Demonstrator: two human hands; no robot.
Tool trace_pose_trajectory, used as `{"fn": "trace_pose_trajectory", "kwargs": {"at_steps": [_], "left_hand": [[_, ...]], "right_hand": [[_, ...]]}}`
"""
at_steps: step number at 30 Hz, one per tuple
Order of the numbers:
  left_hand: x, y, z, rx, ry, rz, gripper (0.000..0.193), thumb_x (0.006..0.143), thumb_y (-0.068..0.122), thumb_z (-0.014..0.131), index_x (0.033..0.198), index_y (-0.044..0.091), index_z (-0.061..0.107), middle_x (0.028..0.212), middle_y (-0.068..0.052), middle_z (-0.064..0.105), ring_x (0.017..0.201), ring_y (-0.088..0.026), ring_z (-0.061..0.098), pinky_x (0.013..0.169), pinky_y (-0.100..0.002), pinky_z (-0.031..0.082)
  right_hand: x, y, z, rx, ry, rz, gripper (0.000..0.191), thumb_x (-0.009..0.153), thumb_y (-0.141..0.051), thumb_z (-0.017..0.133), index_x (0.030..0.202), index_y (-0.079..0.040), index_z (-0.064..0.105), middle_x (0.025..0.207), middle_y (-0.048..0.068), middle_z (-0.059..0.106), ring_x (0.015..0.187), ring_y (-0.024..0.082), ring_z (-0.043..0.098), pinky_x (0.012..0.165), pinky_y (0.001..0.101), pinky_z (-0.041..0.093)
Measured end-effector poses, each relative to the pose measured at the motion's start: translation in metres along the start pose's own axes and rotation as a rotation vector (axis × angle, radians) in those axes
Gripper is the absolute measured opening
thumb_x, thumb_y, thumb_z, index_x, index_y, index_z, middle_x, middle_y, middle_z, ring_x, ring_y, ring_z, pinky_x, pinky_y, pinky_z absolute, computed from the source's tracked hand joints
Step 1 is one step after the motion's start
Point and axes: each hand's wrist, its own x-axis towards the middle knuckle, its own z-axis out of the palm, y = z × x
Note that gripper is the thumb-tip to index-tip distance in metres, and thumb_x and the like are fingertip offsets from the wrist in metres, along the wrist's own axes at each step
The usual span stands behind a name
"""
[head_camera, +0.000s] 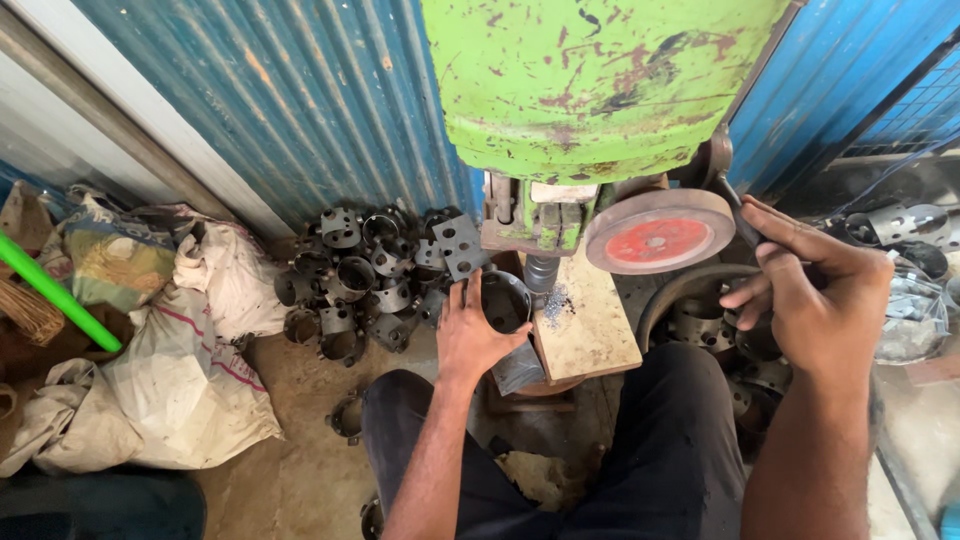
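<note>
White sacks (190, 370) are slumping on the floor at left, beside a heap of dark perforated metal rings (365, 280). The person's left hand (470, 335) is gripping a dark metal ring (505, 300), fingers clenched around it, just beside the wooden block (590, 325) under the green press (600, 80). The right hand (815, 295) is grasping the press lever (735, 215), fingers curled.
</note>
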Motion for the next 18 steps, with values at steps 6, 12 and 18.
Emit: {"fn": "trace_pose_trajectory", "kwargs": {"at_steps": [6, 12, 18], "left_hand": [[-0.002, 0.003, -0.003, 0.03, 0.038, 0.013, 0.119, 0.053, 0.056, 0.096, 0.146, 0.005, 0.043, 0.138, -0.025, 0.051, 0.129, -0.044, 0.051, 0.104, -0.051, 0.047], [-0.006, -0.001, -0.009, 0.044, -0.081, -0.069, 0.117, 0.06, 0.056, 0.089, 0.154, 0.009, 0.038, 0.143, -0.018, 0.049, 0.13, -0.041, 0.052, 0.107, -0.052, 0.046], [-0.006, -0.003, -0.003, 0.06, -0.04, -0.045, 0.116, 0.06, 0.056, 0.092, 0.152, 0.009, 0.04, 0.143, -0.021, 0.047, 0.129, -0.043, 0.049, 0.102, -0.055, 0.045]], "right_hand": [[-0.004, 0.0, 0.002, -0.004, 0.004, -0.029, 0.031, 0.098, 0.013, 0.045, 0.121, 0.013, 0.067, 0.128, 0.027, 0.069, 0.062, 0.021, 0.068, 0.048, 0.0255, 0.052], [-0.022, 0.044, 0.009, 0.046, 0.033, -0.111, 0.039, 0.099, 0.017, 0.041, 0.129, 0.012, 0.067, 0.129, 0.025, 0.068, 0.061, 0.021, 0.065, 0.049, 0.0272, 0.051], [-0.032, 0.095, 0.029, 0.181, 0.075, -0.127, 0.034, 0.107, 0.014, 0.046, 0.136, 0.01, 0.065, 0.1, 0.017, 0.064, 0.061, 0.019, 0.065, 0.054, 0.0288, 0.053]]}}
